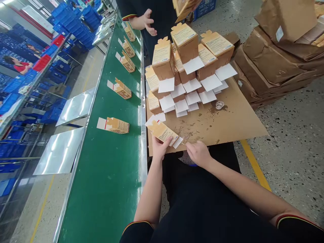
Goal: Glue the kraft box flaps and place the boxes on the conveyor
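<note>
Left hand grips small tan printed cardboard carton, frame centre; right hand pinches its white flap (thin). Risk: flap creases under hard pinch.

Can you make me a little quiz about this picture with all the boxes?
1. True or false: the left hand holds a small box at the near edge of the cardboard sheet.
2. What is lying on the green belt? A) bottles B) small boxes C) shoes
3. Fill in: the pile of boxes on the cardboard sheet has ____ flaps sticking out.

Key:
1. True. The right hand is beside it, at the flap end.
2. B, a box on the belt is nearest.
3. White.
</note>
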A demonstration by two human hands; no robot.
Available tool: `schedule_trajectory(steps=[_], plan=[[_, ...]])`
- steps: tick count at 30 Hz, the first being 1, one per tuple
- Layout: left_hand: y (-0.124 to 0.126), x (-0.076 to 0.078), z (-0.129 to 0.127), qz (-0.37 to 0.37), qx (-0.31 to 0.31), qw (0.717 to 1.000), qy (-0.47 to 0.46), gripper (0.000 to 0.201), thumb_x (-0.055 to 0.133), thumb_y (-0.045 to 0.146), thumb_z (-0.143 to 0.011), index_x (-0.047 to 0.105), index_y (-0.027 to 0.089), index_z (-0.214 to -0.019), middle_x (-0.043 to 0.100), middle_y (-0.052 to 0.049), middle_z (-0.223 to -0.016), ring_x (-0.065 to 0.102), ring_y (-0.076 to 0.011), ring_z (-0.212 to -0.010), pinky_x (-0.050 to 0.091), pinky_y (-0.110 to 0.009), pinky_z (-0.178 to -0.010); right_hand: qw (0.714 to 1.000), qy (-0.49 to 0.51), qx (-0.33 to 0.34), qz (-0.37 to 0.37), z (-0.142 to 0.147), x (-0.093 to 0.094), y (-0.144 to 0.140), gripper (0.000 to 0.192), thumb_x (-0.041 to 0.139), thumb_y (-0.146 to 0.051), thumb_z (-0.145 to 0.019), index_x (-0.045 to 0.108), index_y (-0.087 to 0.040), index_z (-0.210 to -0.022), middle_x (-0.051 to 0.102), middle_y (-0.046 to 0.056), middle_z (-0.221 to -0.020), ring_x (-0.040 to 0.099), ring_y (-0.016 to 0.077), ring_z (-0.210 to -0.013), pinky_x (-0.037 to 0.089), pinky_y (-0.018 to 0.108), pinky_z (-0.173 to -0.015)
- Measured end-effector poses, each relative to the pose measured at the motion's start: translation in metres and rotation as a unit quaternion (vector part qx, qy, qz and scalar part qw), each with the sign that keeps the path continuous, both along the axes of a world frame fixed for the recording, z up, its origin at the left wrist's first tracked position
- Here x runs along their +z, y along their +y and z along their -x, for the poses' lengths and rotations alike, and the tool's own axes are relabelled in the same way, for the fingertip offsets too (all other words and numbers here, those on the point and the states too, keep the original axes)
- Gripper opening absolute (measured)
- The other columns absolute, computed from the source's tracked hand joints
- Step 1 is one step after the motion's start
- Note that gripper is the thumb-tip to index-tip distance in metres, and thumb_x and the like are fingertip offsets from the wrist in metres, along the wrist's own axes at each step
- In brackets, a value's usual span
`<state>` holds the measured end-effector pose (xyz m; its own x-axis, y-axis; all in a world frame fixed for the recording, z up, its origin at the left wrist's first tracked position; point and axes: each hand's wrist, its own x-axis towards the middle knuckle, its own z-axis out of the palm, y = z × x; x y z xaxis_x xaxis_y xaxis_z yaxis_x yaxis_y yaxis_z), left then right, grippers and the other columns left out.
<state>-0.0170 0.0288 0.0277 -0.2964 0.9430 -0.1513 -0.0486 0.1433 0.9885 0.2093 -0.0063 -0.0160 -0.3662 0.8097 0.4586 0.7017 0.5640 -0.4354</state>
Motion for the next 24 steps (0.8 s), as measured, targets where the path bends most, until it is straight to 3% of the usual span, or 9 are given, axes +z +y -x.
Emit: schedule_trajectory(steps=[5, 12, 19, 22, 24], plan=[[-0.01, -0.007, -0.007, -0.014, 0.005, 0.998, 0.059, 0.093, 0.111, 0.055, -0.061, 0.061, 0.025, -0.133, 0.078, -0.016, -0.137, 0.079, -0.0351, -0.129, 0.063, -0.054, -0.115, 0.997, 0.062, -0.039, 0.002, -0.024, 0.008, -0.005, 0.029, 0.052, -0.014, -0.116, 0.072, -0.019, -0.096, 0.057, -0.004, -0.058, 0.046, 0.0134, -0.053, 0.033, 0.033, -0.069], [-0.028, -0.022, -0.026, -0.052, 0.054, 0.987, 0.145, 0.091, 0.111, 0.049, -0.064, 0.059, 0.028, -0.136, 0.074, -0.015, -0.137, 0.07, -0.0415, -0.141, 0.061, -0.054, -0.116, 0.988, 0.128, -0.084, 0.019, -0.048, 0.023, -0.028, 0.03, 0.055, -0.021, -0.117, 0.074, -0.022, -0.094, 0.055, -0.003, -0.058, 0.046, 0.0153, -0.054, 0.038, 0.032, -0.066], [-0.029, -0.034, -0.036, 0.014, 0.065, 0.982, 0.177, 0.087, 0.112, 0.045, -0.062, 0.057, 0.029, -0.129, 0.073, -0.013, -0.134, 0.069, -0.0434, -0.143, 0.06, -0.056, -0.117, 0.98, 0.155, -0.099, 0.069, -0.06, 0.021, -0.049, 0.028, 0.055, -0.027, -0.116, 0.079, -0.025, -0.1, 0.067, 0.001, -0.066, 0.053, 0.0178, -0.059, 0.045, 0.032, -0.065], [-0.025, -0.031, -0.035, -0.008, 0.051, 0.986, 0.16, 0.085, 0.111, 0.043, -0.065, 0.057, 0.029, -0.128, 0.073, -0.014, -0.132, 0.07, -0.0424, -0.141, 0.059, -0.054, -0.118, 0.977, 0.172, -0.096, 0.08, -0.061, 0.02, -0.05, 0.027, 0.057, -0.029, -0.115, 0.077, -0.025, -0.097, 0.068, 0.001, -0.068, 0.055, 0.0171, -0.058, 0.046, 0.032, -0.063], [-0.023, -0.023, -0.019, -0.031, 0.071, 0.988, 0.135, 0.086, 0.112, 0.042, -0.065, 0.055, 0.028, -0.128, 0.073, -0.013, -0.132, 0.071, -0.0423, -0.14, 0.06, -0.055, -0.117, 0.973, 0.185, -0.101, 0.093, -0.064, 0.022, -0.049, 0.03, 0.056, -0.034, -0.116, 0.078, -0.025, -0.098, 0.065, 0.001, -0.065, 0.055, 0.0174, -0.057, 0.046, 0.032, -0.061]])
